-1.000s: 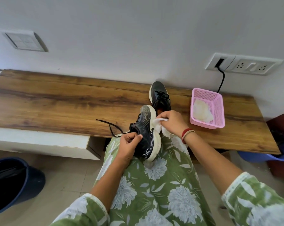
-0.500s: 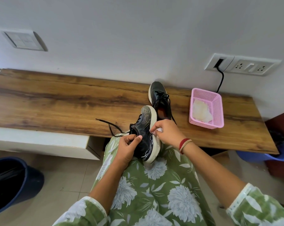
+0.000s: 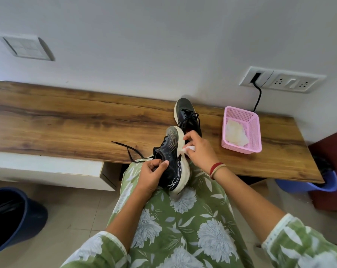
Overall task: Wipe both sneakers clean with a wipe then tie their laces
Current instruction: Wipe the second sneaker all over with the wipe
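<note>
A dark sneaker with a white sole (image 3: 172, 157) lies on its side across my lap, toe pointing away from me. My left hand (image 3: 151, 175) grips its collar near the heel. My right hand (image 3: 199, 150) holds a crumpled white wipe (image 3: 189, 148) against the white sole's edge. The sneaker's black laces (image 3: 128, 149) trail loose onto the wooden bench (image 3: 67, 120). The second dark sneaker (image 3: 187, 115) stands upright on the bench just behind, its laces loosely gathered over the tongue.
A pink mesh basket (image 3: 254, 128) holding more white wipes sits on the bench to the right. A black cable (image 3: 257, 99) hangs from the wall socket behind it. A dark bin (image 3: 10, 215) stands on the floor left, a blue tub (image 3: 318, 185) under the bench's right end.
My right hand has slid the wipe along the sole's edge, first toward the heel side, now back up toward the toe. My left hand keeps its grip on the collar.
</note>
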`<state>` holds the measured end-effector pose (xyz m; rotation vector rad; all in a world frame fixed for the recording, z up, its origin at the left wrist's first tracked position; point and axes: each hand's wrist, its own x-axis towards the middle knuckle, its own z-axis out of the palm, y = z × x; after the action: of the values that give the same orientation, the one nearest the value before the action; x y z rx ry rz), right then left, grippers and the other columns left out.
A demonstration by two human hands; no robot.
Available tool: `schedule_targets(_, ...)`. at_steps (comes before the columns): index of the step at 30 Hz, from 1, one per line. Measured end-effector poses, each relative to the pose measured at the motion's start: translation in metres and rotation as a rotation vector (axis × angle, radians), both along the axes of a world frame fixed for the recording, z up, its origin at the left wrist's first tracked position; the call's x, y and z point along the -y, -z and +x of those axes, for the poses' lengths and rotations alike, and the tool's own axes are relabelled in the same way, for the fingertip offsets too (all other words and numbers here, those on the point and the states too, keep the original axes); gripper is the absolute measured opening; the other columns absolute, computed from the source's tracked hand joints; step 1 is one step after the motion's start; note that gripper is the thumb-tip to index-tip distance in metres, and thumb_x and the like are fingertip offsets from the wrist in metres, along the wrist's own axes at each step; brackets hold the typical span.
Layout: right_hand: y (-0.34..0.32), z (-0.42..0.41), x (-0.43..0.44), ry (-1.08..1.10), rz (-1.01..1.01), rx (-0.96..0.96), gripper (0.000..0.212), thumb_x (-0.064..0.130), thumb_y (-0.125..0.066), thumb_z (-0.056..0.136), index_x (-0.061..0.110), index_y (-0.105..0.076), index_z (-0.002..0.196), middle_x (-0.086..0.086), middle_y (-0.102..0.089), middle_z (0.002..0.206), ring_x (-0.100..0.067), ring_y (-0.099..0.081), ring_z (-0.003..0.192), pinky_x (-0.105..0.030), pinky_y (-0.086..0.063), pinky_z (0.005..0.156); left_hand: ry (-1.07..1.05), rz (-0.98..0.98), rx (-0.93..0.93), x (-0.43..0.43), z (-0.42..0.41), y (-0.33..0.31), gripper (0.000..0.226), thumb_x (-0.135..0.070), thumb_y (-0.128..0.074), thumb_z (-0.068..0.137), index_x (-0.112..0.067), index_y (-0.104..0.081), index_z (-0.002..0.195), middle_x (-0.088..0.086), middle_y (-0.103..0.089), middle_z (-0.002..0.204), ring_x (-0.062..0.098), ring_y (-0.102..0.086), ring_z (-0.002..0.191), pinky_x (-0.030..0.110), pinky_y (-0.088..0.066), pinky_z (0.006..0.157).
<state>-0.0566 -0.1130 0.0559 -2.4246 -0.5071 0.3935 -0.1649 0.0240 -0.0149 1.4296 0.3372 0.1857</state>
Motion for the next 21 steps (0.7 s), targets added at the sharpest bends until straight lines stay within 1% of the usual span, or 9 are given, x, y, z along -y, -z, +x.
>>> schedule_targets(3,0.009,-0.014,-0.004,-0.013,-0.001,-0.024,0.026,0.005,-0.053,0.086,0.022,-0.046,0.104,-0.002,-0.068,0.09,-0.017,-0.063,0.084,-0.038,-0.051,0.08,-0.005,0.012,0.0,-0.001,-0.001,0.0,0.05,-0.039,-0.063,0.076,-0.01,-0.03,0.052,0.004,-0.023,0.056,0.017,-0.023,0.055,0.027,-0.021,0.053)
schedule_targets(6,0.005,-0.032,0.0,-0.096,-0.013,0.032,0.025,0.005,-0.054,0.087,0.024,-0.044,0.101,-0.002,-0.067,0.093,-0.016,-0.063,0.087,-0.033,-0.05,0.076,-0.009,0.02,0.006,-0.001,-0.001,0.0,0.047,-0.039,-0.063,0.076,-0.014,-0.031,0.052,0.003,-0.022,0.055,0.014,-0.022,0.054,0.027,-0.02,0.052)
schedule_targets(9,-0.011,-0.025,0.009,-0.144,0.025,-0.104,0.025,0.007,-0.058,0.085,0.024,-0.048,0.1,0.007,-0.069,0.09,-0.007,-0.062,0.078,-0.022,-0.046,0.065,-0.004,0.023,0.004,-0.001,-0.001,0.0,0.047,-0.039,-0.063,0.077,-0.015,-0.032,0.052,0.003,-0.024,0.055,0.015,-0.024,0.054,0.028,-0.021,0.053)
schedule_targets(11,-0.014,-0.012,0.012,-0.049,0.107,-0.175,0.025,0.007,-0.059,0.085,0.023,-0.052,0.102,0.008,-0.069,0.089,-0.014,-0.064,0.074,-0.023,-0.049,0.06,-0.002,0.022,0.001,-0.001,0.0,0.001,0.049,-0.039,-0.063,0.077,-0.012,-0.031,0.052,0.004,-0.024,0.055,0.017,-0.024,0.055,0.029,-0.022,0.054)
schedule_targets(13,-0.008,-0.004,0.009,0.031,0.133,-0.108,0.022,0.006,-0.057,0.086,0.02,-0.053,0.103,0.003,-0.069,0.095,-0.016,-0.065,0.085,-0.026,-0.053,0.074,0.002,0.02,0.002,0.0,0.001,0.001,0.051,-0.039,-0.063,0.077,-0.009,-0.03,0.052,0.005,-0.024,0.056,0.019,-0.024,0.056,0.031,-0.022,0.056)
schedule_targets(15,0.001,-0.007,0.002,0.019,0.085,-0.084,0.021,0.007,-0.057,0.086,0.02,-0.052,0.102,-0.001,-0.068,0.1,-0.016,-0.063,0.093,-0.034,-0.051,0.084,0.001,0.027,0.007,0.001,0.0,-0.001,0.049,-0.04,-0.063,0.077,-0.013,-0.031,0.052,0.004,-0.023,0.055,0.017,-0.024,0.055,0.028,-0.022,0.054)
schedule_targets(17,0.008,-0.021,-0.002,-0.037,0.029,-0.04,0.02,0.006,-0.055,0.087,0.018,-0.051,0.103,-0.003,-0.066,0.101,-0.018,-0.062,0.095,-0.033,-0.049,0.083,-0.005,0.024,0.016,0.001,-0.001,-0.002,0.046,-0.04,-0.063,0.077,-0.017,-0.031,0.052,0.0,-0.023,0.054,0.013,-0.023,0.052,0.024,-0.021,0.05)
schedule_targets(19,0.005,-0.037,0.0,-0.084,0.006,0.055,0.021,0.006,-0.054,0.088,0.017,-0.049,0.105,-0.003,-0.066,0.099,-0.018,-0.061,0.095,-0.031,-0.048,0.079,-0.009,0.017,0.027,0.001,-0.001,-0.002,0.048,-0.039,-0.063,0.077,-0.013,-0.031,0.053,-0.001,-0.023,0.053,0.011,-0.023,0.051,0.021,-0.022,0.049)
schedule_targets(21,-0.002,-0.051,0.007,-0.14,0.009,0.088,0.021,0.007,-0.055,0.088,0.018,-0.048,0.105,-0.002,-0.067,0.1,-0.016,-0.062,0.096,-0.03,-0.047,0.077,-0.005,0.019,0.033,0.001,-0.001,-0.001,0.052,-0.039,-0.063,0.077,-0.007,-0.03,0.053,0.001,-0.022,0.054,0.011,-0.023,0.051,0.022,-0.022,0.049)
